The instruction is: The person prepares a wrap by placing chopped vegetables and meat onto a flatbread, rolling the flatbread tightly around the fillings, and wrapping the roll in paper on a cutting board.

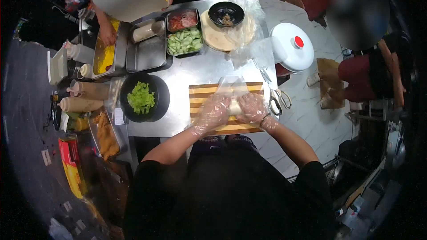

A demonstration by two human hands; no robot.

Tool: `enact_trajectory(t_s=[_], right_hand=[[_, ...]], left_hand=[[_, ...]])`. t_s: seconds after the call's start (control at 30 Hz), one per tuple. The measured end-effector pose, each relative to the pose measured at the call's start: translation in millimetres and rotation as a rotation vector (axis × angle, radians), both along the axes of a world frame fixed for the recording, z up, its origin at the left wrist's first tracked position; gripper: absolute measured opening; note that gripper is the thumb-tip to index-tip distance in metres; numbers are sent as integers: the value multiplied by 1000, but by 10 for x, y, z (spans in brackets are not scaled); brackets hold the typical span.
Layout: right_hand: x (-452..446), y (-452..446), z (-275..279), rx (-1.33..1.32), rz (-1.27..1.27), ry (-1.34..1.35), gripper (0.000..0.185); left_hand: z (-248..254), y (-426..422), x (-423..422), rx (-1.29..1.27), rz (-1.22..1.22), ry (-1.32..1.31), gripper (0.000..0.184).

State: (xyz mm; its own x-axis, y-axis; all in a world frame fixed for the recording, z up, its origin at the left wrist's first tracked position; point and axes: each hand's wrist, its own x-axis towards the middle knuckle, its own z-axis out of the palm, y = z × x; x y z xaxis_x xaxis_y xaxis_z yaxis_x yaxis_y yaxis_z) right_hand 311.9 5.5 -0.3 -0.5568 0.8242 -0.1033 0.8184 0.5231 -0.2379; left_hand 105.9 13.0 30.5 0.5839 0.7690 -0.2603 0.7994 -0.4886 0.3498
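On a striped wooden cutting board [202, 90], a pale rolled wrap [234, 106] lies between my two hands, both in clear plastic gloves. My left hand [212, 112] is closed around its left end, and my right hand [252, 107] grips the right end. Much of the wrap is hidden under the fingers. A translucent sheet or bag [232, 87] extends from it over the board's far edge. Just right of the board lie scissors [275, 103]. A dark bowl of lettuce [141, 98] stands to the left.
Trays of cucumber slices [184, 41] and tomato [182, 19] stand at the back, near flatbreads [213, 35] under a black bowl [226, 14]. A co-worker's hand [107, 33] reaches into a yellow-filled tray [106, 58]. A white-lidded pot [291, 47] stands right; sauce bottles [82, 104] lie left.
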Motion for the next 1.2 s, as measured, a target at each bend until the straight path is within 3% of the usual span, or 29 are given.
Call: enact_trajectory(t_s=[0.07, 0.1, 0.27, 0.37, 0.43, 0.47, 0.57, 0.63, 0.73, 0.87, 0.93, 1.07, 1.2], right_hand=[[-6, 36, 32, -20, -2, 66, 54], [-6, 79, 50, -80, 19, 7, 53], [-32, 133, 188, -155, 17, -87, 52], [-26, 135, 167, -126, 0, -52, 53], [-25, 123, 153, -78, 11, -5, 54], [-22, 116, 127, -77, 14, -4, 54], [-21, 103, 130, -21, 43, -22, 55], [-21, 125, 177, -91, -3, 3, 54], [-5, 120, 87, -38, 35, 26, 54], [3, 133, 104, -64, 35, 29, 55], [-5, 156, 112, -107, 15, -30, 57], [-30, 301, 338, -236, 121, -184, 66], [-57, 200, 377, -178, 109, -107, 62]], left_hand=[[82, 26, -27, 102, -36, -35, 52], [112, 90, -11, -70, -34, 41, 50], [85, 110, -51, -77, -33, 42, 42], [-56, 2, -78, 120, -75, 56, 44], [-103, -123, -103, 421, 119, -105, 40], [-137, -159, -97, 422, 121, -103, 40], [-201, -182, -64, 339, 239, -146, 41], [-230, -108, -60, 173, 219, -129, 39], [-235, -40, -109, 183, 132, -217, 33], [-97, 102, -118, 50, 25, -146, 29], [-85, 138, -114, 4, -29, -13, 43], [126, 236, -85, -183, -5, 16, 43], [149, 217, -100, -181, 62, -53, 33]])
